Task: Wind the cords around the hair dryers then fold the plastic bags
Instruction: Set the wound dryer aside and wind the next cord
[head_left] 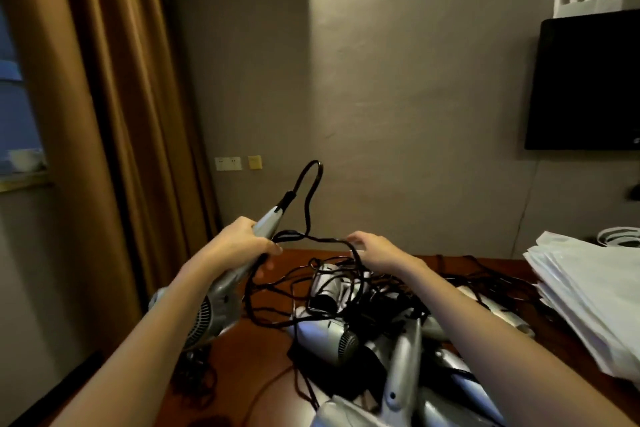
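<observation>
My left hand (pixel 242 239) grips the handle of a silver hair dryer (pixel 216 305), holding it above the table's left edge with the handle pointing up and away. Its black cord (pixel 308 191) loops up from the handle end and runs across to my right hand (pixel 374 248), which holds the cord with its fingers bent over it. Below lies a pile of silver hair dryers (pixel 391 357) with tangled black cords (pixel 346 288). A stack of white plastic bags (pixel 588 295) sits on the right.
The brown wooden table (pixel 256 367) carries everything. A dark screen (pixel 585 80) hangs on the wall at right. An orange-brown curtain (pixel 104 114) hangs at left beside a window. Wall sockets (pixel 228 163) sit low on the far wall.
</observation>
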Demonstrator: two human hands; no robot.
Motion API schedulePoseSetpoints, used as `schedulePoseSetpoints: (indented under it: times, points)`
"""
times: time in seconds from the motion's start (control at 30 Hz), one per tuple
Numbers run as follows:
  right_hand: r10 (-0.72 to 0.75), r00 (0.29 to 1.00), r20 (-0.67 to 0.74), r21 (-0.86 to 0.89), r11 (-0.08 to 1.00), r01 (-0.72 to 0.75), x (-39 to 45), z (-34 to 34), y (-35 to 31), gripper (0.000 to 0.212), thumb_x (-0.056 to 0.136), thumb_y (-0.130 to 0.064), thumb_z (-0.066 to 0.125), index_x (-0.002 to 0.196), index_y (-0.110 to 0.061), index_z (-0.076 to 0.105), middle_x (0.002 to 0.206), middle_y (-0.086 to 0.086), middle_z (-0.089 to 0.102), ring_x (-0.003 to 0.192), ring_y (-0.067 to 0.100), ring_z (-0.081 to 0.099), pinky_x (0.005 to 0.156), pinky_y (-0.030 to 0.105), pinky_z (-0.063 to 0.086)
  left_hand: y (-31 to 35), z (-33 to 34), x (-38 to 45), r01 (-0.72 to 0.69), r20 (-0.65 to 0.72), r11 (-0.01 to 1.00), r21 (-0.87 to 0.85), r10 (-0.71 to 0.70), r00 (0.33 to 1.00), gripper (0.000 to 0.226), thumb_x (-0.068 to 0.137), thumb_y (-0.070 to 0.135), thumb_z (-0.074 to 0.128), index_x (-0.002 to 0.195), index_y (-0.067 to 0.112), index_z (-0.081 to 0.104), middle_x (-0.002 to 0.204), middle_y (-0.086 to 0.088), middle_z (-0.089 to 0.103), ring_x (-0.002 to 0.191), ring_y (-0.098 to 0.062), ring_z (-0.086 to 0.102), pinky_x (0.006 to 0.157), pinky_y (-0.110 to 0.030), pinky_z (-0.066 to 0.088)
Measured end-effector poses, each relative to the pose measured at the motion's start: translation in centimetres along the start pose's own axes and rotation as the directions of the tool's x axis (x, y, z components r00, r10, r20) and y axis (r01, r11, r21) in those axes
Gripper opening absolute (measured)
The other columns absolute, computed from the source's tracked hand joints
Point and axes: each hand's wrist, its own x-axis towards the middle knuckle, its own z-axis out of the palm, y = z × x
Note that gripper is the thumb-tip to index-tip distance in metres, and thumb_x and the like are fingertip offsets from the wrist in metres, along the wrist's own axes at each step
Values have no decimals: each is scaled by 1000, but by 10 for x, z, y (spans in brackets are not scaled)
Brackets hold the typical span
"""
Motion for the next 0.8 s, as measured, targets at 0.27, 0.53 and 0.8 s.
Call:
schedulePoseSetpoints:
  times: [0.27,0.53,0.8]
  points:
    - [101,989,110,-484,874,-35,31,32,17,20,91,-19,53,106,-10,63,116,12,64,104,31,58,88,40,48,-32,-4,12,49,-75,999,-12,-50,996,40,84,15,75,113,5,49,69,-8,72,52,-16,65,57,-31,54]
    - [-93,959,269,-300,938,175,20,34,10,21,89,-24,64,103,-10,71,104,10,70,100,27,63,84,35,51,-21,9,23,12,-109,1000,-6,-13,994,43,85,19,75,116,12,44,76,-10,74,60,-18,68,71,-40,61]
    - [-169,983,-70,382,906,183,-9,-41,-38,21,87,-32,67,96,-15,76,67,-6,67,51,2,43,52,17,34,-7,22,20,-74,39,982,-176,82,996,49,79,19,80,120,2,59,79,-8,73,55,-14,64,54,-24,50]
